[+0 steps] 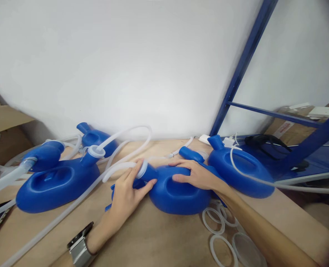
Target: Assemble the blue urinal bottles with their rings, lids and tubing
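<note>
On the counter (142,241), left hand (127,191) and right hand (199,174) grip a blue bottle (178,200); another blue object (138,184) lies mostly hidden behind the left.

Close head-worn view, forward-down onto hands (127,190)

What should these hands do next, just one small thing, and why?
Probably press the white cap onto the neck of the blue bottle with the left hand: its fingers already touch the cap, while the right hand holds the bottle by its handle. Whether the cap is fully seated can't be seen.
</note>
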Tool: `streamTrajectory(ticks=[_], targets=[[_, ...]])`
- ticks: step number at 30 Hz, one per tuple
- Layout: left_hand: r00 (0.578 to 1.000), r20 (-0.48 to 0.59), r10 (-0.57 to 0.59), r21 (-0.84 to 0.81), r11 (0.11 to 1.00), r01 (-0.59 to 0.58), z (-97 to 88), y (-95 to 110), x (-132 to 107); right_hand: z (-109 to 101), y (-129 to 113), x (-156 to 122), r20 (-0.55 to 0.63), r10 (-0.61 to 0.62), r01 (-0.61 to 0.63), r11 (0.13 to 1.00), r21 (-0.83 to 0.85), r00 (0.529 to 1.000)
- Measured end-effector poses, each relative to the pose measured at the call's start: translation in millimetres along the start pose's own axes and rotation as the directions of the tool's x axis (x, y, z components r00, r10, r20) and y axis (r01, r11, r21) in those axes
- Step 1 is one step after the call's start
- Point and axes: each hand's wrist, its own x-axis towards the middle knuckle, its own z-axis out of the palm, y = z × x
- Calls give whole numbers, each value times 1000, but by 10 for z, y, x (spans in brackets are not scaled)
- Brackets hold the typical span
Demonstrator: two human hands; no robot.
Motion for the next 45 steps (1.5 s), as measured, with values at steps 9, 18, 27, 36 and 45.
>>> streamTrajectory(ticks=[9, 18, 27, 36, 45], targets=[[992, 115, 45, -105, 994, -33, -80, -169, 131, -31, -30, 13, 37, -5, 3, 999, 46, 999], [917, 383, -112, 264, 964, 7, -335, 161, 196, -19, 3, -3, 29, 50, -52, 996, 76, 998], [917, 399, 3, 215, 972, -96, -313, 477, 721, -30, -32, -12, 62, -43, 39, 998, 51, 997], [873, 484, -55, 110, 994, 1, -213, 301, 755, -41, -113, -44, 13, -96, 97, 991, -97, 995], [882, 449, -142, 83, 990, 116, -159, 307, 749, 300, -575, 2, -159, -33, -27, 933, -359, 987]])
